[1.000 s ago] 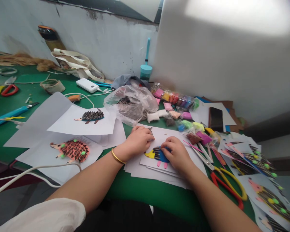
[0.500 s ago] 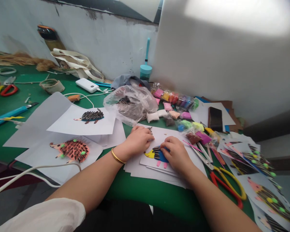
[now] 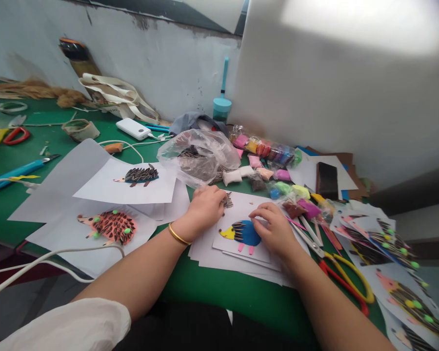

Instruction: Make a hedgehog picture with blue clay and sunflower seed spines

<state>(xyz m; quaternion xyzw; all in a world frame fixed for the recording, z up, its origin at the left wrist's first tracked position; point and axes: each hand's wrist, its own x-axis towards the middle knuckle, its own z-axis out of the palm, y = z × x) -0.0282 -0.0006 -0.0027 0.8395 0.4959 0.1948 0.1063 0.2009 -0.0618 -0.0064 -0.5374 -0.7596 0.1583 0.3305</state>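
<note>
A clay hedgehog [image 3: 249, 235] with a yellow face, a blue body and pink feet lies on white paper [image 3: 225, 246]. Striped sunflower seeds [image 3: 237, 231] cover the part of its body behind the face. My right hand [image 3: 278, 229] is over the body's right edge, thumb and forefinger apart, with nothing visible between them. Beyond the hedgehog, my left hand [image 3: 207, 207] has its fingers bent together at a small heap of loose seeds [image 3: 228, 200]. Whatever its fingertips hold is hidden. One single seed [image 3: 251, 203] lies apart on the paper.
Left are two hedgehog pictures, one dark [image 3: 141, 174], one orange [image 3: 115, 226]. A plastic bag of seeds [image 3: 201, 156] and several clay packets [image 3: 232, 177] lie behind. Scissors [image 3: 346, 278], a phone [image 3: 327, 180] and more hedgehog pictures [image 3: 406, 292] are right. A cable [image 3: 58, 252] crosses the left front.
My right hand has shifted right and off the seed rows, its fingers parting and uncovering the blue body. The left hand has drawn back slightly leftward, showing more of the seed heap.
</note>
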